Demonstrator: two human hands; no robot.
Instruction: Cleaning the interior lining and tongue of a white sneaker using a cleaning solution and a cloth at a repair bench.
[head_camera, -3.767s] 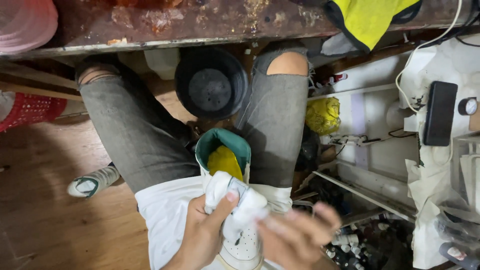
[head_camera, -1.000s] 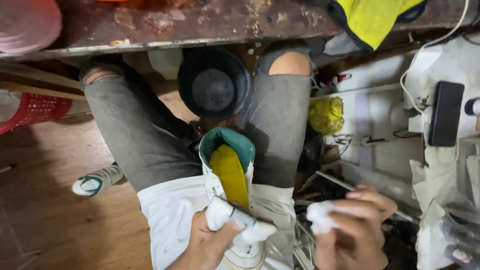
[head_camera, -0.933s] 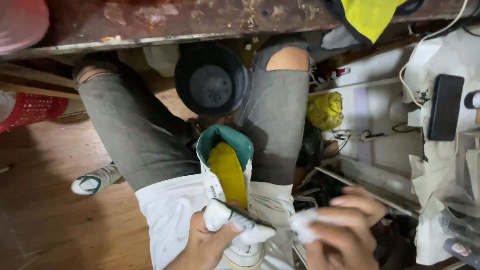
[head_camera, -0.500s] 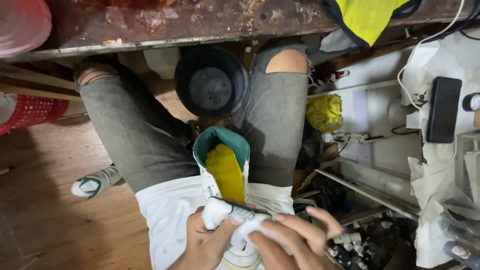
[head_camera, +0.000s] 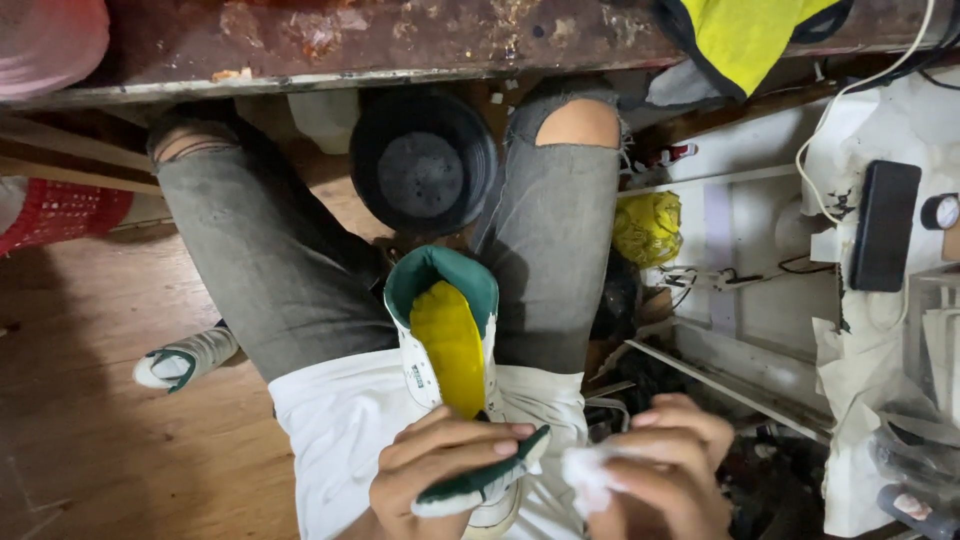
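Left hand (head_camera: 440, 470) has a tight grip on the white & green shoe (head_camera: 450, 350), fingers curled over the tongue, pulling it down. Shoe sits on the lap betw. the knees, on a white cloth (head_camera: 335, 440); yellow insole (head_camera: 447, 345) shows inside. Right hand (head_camera: 665, 465), just beside the shoe, pinches a small white wipe (head_camera: 590, 475). Black pot (head_camera: 423, 165) on the floor, another shoe (head_camera: 185, 357) w/ green trim at left.

The left hand (head_camera: 440, 465) grips the tongue of a white and green sneaker (head_camera: 447, 330) standing on the lap, its yellow insole (head_camera: 447, 345) showing. Just beside it, the right hand (head_camera: 665, 465) pinches a white cloth (head_camera: 585, 475). A black pot (head_camera: 422, 165) sits between the knees.
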